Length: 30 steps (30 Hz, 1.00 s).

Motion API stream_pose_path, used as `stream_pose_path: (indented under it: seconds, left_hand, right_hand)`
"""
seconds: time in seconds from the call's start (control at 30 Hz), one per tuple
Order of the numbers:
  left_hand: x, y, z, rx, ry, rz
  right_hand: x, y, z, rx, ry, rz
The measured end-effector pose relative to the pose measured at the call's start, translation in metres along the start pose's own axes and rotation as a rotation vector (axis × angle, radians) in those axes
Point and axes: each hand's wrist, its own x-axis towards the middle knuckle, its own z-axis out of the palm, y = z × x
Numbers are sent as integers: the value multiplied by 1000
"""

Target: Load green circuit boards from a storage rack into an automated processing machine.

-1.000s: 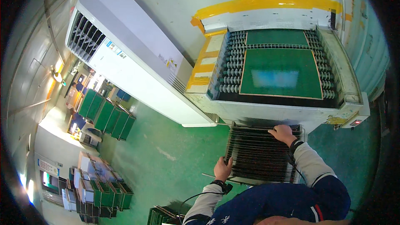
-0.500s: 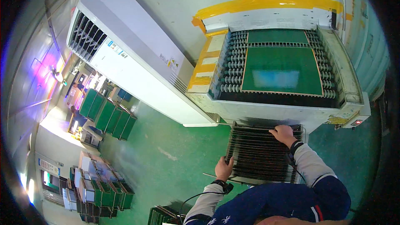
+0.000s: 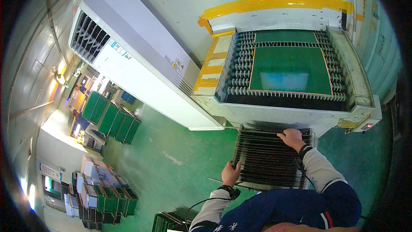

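Directly before me stands a slotted rack (image 3: pixel 268 159) with many thin parallel wires and a dark inside. My left hand (image 3: pixel 231 174) is closed around its left side rail. At the rack's far right part, my right hand (image 3: pixel 292 139) rests with fingers curled over the wires; the fingertips are partly hidden. Beyond the rack, a roller conveyor (image 3: pixel 239 90) carries a large green panel (image 3: pixel 287 66) lying flat, apart from both hands. A second green panel (image 3: pixel 283 37) lies farther in, partly under the machine's cover.
A tall white air conditioner (image 3: pixel 146 77) stands left of the conveyor. Racks of green panels (image 3: pixel 109 118) stand far left, and more loaded racks (image 3: pixel 101 193) below them. Another rack (image 3: pixel 167 222) is by my left elbow. A cable (image 3: pixel 195 202) runs from my left wrist.
The large green panel has moved slightly away from me along the rollers. Both hands stay in place on the rack. A purple glow at the far left has faded.
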Motion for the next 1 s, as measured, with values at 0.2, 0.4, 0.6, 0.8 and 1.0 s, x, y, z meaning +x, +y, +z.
stream_pose_path:
  seconds: [0.2, 0.4, 0.6, 0.8, 1.0]
  left_hand:
    - [0, 1, 1, 0, -6, -14]
    - [2, 0, 1, 17, -44, -31]
    - [0, 1, 0, 18, -20, -21]
    - [0, 3, -3, 21, -36, -22]
    - [0, -1, 0, 21, -31, -22]
  right_hand:
    - [0, 0, -2, 2, -31, 8]
    - [0, 0, -1, 5, -10, 2]
    - [-1, -2, -3, 2, 2, -10]
    - [-1, 1, 1, 1, 39, -34]
    - [0, 4, 6, 8, 46, -44]
